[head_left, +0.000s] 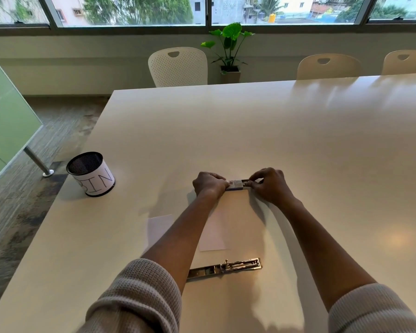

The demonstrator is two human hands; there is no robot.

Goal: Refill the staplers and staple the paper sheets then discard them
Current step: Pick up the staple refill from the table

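A small staple box (235, 184) with a barcode label lies on the white table (298, 140). My left hand (210, 184) grips its left end. My right hand (269, 185) pinches its right end, where a dark inner part shows. Nearer to me a metal stapler (225, 268) lies swung fully open and flat on the table. Two white paper sheets lie between the box and the stapler: one paper sheet (159, 228) to the left of my left forearm, the other paper sheet (213, 233) between my forearms. Both are partly covered by my left arm.
A black mesh cup (90, 174) with a paper label reading BIN stands near the table's left edge. White chairs (178, 66) stand along the far side, and a potted plant (229, 51) is by the window. A metal post (37, 162) rises from the floor at left.
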